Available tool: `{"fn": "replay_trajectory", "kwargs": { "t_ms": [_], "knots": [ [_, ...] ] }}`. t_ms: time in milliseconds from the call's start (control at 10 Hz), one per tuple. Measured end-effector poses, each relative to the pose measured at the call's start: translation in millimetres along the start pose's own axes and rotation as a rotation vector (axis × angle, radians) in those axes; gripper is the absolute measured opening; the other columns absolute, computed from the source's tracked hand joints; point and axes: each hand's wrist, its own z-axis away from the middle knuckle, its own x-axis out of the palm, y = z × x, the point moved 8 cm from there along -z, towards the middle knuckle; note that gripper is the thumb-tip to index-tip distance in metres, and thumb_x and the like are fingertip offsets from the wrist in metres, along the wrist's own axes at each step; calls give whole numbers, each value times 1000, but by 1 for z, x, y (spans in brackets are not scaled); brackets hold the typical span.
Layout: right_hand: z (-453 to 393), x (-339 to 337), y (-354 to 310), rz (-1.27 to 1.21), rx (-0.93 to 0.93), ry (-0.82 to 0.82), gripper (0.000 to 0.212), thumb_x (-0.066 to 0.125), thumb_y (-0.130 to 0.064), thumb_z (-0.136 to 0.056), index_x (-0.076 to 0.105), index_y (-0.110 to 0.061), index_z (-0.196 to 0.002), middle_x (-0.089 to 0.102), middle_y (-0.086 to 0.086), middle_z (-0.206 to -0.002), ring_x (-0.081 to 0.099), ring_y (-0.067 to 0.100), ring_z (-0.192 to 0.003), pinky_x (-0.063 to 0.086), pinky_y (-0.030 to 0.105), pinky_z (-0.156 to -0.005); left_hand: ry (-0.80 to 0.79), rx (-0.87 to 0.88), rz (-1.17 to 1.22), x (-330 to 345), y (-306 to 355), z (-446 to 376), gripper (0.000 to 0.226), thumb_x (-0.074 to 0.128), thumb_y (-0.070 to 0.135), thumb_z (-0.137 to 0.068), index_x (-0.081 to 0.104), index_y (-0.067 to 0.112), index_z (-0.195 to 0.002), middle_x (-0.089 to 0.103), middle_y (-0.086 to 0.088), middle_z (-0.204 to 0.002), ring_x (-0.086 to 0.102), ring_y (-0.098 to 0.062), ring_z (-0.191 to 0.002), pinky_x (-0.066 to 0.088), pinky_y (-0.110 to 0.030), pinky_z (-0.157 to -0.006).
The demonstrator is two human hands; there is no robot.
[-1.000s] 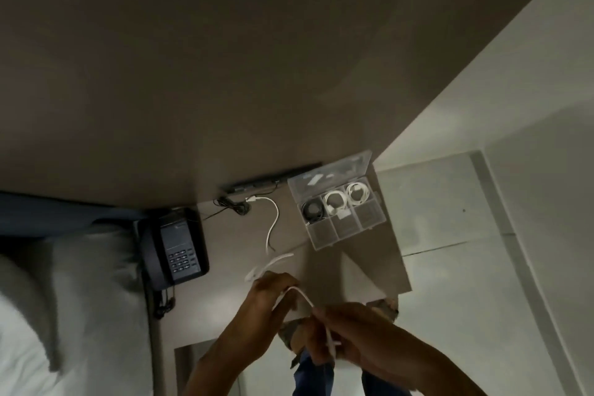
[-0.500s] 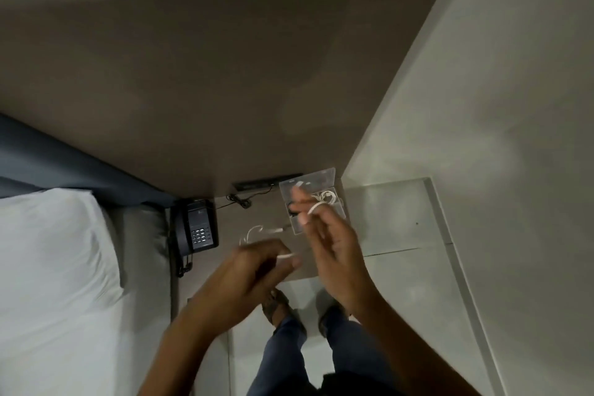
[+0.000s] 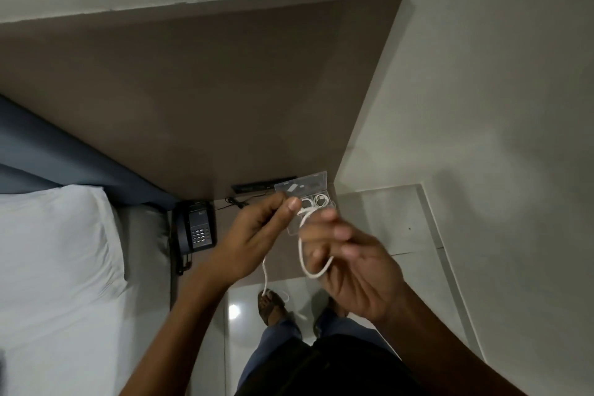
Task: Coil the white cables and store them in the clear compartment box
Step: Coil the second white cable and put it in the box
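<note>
I hold a white cable (image 3: 302,244) up in front of me with both hands. My left hand (image 3: 257,235) pinches it between thumb and fingers near the top, and a loose tail hangs below this hand toward the floor. My right hand (image 3: 350,260) holds a loop of the same cable that curves under its fingers. Behind my hands the clear compartment box (image 3: 318,190) sits on the bedside table with its lid open; two coiled white cables show in its back compartments. My hands hide the box's front half.
A dark desk phone (image 3: 197,228) stands on the bedside table (image 3: 225,219) to the left of the box. A bed with a white pillow (image 3: 54,254) lies further left. A brown headboard panel rises behind. My feet stand on a glossy tiled floor (image 3: 238,315).
Both hands have risen with the cable and now cover the front of the box. The cable has come off the table, and a loop has formed in my right hand.
</note>
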Motion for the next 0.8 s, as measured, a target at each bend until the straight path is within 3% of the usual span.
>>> {"fn": "replay_trajectory", "kwargs": {
  "t_ms": [100, 200, 300, 400, 500, 600, 700, 800],
  "knots": [
    [-1, 19, -43, -190, -269, -49, 19, 51, 0, -112, 62, 2, -127, 71, 25, -122, 72, 33, -114, 52, 49, -116, -32, -74, -52, 25, -8, 11, 58, 38, 57, -112, 69, 16, -86, 50, -11, -67, 53, -21, -61, 48, -37, -63],
    [-1, 20, -80, 145, -508, 98, 31, 38, -12, -118, 62, -2, -136, 65, 20, -146, 61, 29, -141, 35, 44, -129, -118, -88, -146, 41, -9, 25, 56, 35, 64, -111, 72, 26, -96, 50, -20, -66, 52, -27, -57, 50, -43, -59],
    [9, 16, -107, 1212, -635, 402, 35, 40, -15, -118, 64, -12, -144, 64, -3, -153, 54, 8, -146, 38, 33, -127, -184, -15, -227, 35, 11, 32, 48, 40, 58, -113, 73, 24, -108, 60, -16, -75, 59, -28, -63, 52, -49, -63],
    [5, -4, -62, 1497, -253, 211, 30, 46, -23, -116, 70, -20, -134, 75, -5, -134, 65, 10, -132, 49, 42, -119, -79, 85, -239, -8, 44, 8, 38, 53, 53, -110, 71, 24, -94, 65, -2, -74, 59, -18, -59, 51, -34, -53],
    [9, -18, -31, 1369, -79, 129, 32, 42, -26, -117, 71, -18, -127, 77, 1, -123, 70, 20, -125, 46, 50, -120, -44, 125, -238, -24, 58, -8, 35, 64, 44, -106, 70, 15, -89, 63, -2, -67, 54, -14, -52, 44, -22, -51],
    [10, -12, -9, 796, -19, 24, 32, 40, -17, -113, 69, -5, -119, 73, 11, -104, 72, 25, -98, 39, 62, -123, -12, 78, -161, -18, 55, -24, 39, 68, 32, -104, 59, 1, -82, 48, -18, -63, 44, -17, -54, 39, -22, -53],
    [10, 11, -5, 248, 47, -105, 26, 44, -11, -111, 65, 3, -115, 69, 15, -97, 72, 26, -84, 47, 53, -118, 24, 41, -66, -8, 48, -28, 42, 61, 30, -109, 53, 4, -77, 40, -13, -65, 41, -16, -59, 38, -24, -57],
    [7, 31, -36, -226, -80, -123, 29, 38, -12, -114, 61, 6, -116, 70, 26, -106, 77, 38, -96, 52, 54, -114, 61, -10, -35, 8, 32, -26, 47, 48, 29, -115, 56, -1, -80, 44, -6, -70, 44, -18, -63, 42, -29, -63]
  ]
}}
